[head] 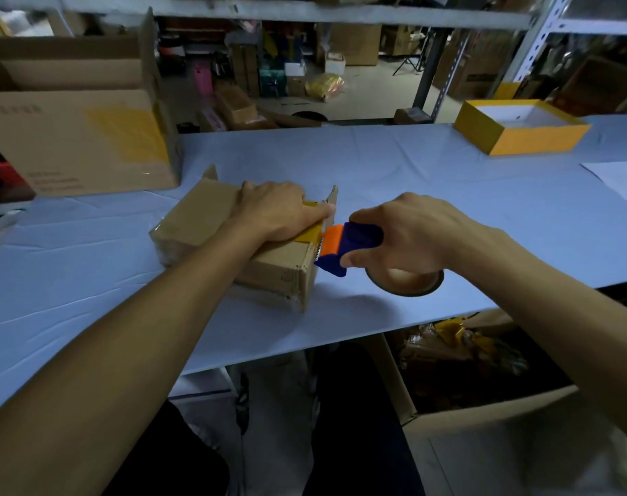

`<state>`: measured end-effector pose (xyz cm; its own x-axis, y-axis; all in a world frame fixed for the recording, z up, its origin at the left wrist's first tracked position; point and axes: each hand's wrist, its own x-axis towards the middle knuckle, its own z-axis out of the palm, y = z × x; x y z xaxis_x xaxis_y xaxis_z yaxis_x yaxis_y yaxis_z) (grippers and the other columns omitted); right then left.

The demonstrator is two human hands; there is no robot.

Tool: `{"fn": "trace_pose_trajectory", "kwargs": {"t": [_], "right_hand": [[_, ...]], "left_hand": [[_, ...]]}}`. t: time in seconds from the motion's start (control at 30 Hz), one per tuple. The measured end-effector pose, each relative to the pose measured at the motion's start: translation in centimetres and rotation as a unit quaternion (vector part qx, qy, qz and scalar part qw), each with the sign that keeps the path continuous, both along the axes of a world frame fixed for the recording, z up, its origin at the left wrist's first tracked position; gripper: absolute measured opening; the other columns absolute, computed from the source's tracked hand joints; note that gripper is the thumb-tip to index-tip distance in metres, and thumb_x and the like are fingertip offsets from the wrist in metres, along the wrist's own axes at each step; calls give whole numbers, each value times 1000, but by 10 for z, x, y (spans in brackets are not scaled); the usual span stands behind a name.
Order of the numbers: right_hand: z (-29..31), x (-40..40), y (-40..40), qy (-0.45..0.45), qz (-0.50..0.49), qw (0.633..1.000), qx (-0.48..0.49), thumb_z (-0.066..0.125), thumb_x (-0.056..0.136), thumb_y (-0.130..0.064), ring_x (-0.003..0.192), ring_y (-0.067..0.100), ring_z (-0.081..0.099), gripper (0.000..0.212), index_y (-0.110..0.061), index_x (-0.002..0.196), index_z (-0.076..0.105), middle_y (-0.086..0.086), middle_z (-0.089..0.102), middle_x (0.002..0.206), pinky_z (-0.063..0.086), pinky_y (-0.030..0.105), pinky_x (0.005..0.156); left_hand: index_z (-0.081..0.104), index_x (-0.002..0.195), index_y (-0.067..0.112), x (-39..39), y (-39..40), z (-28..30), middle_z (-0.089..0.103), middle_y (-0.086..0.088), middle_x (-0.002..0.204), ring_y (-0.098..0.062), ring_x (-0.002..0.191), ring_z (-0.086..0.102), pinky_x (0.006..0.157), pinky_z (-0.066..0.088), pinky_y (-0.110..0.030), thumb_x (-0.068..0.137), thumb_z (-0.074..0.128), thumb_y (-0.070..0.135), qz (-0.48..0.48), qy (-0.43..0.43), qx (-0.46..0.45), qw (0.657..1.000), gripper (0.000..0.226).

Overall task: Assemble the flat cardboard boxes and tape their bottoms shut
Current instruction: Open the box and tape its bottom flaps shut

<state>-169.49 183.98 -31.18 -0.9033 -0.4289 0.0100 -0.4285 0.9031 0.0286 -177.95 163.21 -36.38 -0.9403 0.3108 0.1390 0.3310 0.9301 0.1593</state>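
Taping the bottom seam: my left hand (280, 209) presses flat on the box (212, 223), my right hand (408, 234) wraps the tape dispenser (344, 245) at the box's edge. Next I'd tear the tape against the teeth.

My left hand (280, 209): palm down, fingers flat, pressing. My right hand (408, 234): fingers curled in a grip. Both forearms extended forward.

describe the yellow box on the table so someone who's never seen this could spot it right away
Start from the long table covered in pale blue and follow it to its far right corner. There sits the yellow box, low, open-topped and white inside. The other boxes on the table are plain brown cardboard; this is the only bright yellow one.
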Motion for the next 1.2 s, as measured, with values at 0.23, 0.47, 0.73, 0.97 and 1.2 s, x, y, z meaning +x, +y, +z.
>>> {"fn": "trace_pose_trajectory", "kwargs": {"t": [0.23, 0.47, 0.73, 0.97, 1.2], "right_hand": [[18, -17, -13, -75, -20, 997, 12, 48, 60, -87, 76, 12, 56, 62, -42, 100, 63, -12, 65, 81, 50, 34, 64], [19, -22, -10, -216, -77, 967, -115, 59, 55, -82, 92, 17, 61, 71, -31, 103, 70, -6, 70, 93, 52, 39, 83], [6, -24, -7, -190, -68, 975, -90, 62, 56, -81, 86, 11, 60, 62, -40, 102, 66, -15, 67, 89, 51, 33, 74], [-8, -21, -3, -57, -71, 995, 29, 61, 58, -83, 75, 17, 56, 55, -38, 90, 62, -10, 63, 77, 42, 29, 57], [-21, -22, 37, 9, -156, 985, -79, 45, 86, -58, 78, 27, 50, 50, -29, 126, 47, 6, 56, 96, 36, 34, 63]], "left_hand": [[48, 68, 26, -1, 0, -1, 51, 6, 73, -18, 70, 45, 77, 26, -43, 77, 19, 85, 4, -3, -20, 1000, 66], [47, 70, 27, 2, 2, 3, 51, 5, 74, -19, 73, 47, 79, 27, -43, 86, 24, 81, 8, -14, -25, 1000, 61], [52, 72, 27, 3, 2, 3, 54, 4, 76, -14, 70, 45, 80, 27, -44, 85, 21, 82, 15, -27, -25, 999, 64], [57, 88, 27, 12, -1, 9, 59, 5, 87, -18, 85, 53, 81, 38, -42, 89, 29, 77, 8, 8, 47, 999, 57], [62, 109, 16, 51, 2, 35, 60, -9, 109, -29, 106, 52, 81, 42, -39, 94, 46, 55, 45, 126, 74, 988, 44]]}}
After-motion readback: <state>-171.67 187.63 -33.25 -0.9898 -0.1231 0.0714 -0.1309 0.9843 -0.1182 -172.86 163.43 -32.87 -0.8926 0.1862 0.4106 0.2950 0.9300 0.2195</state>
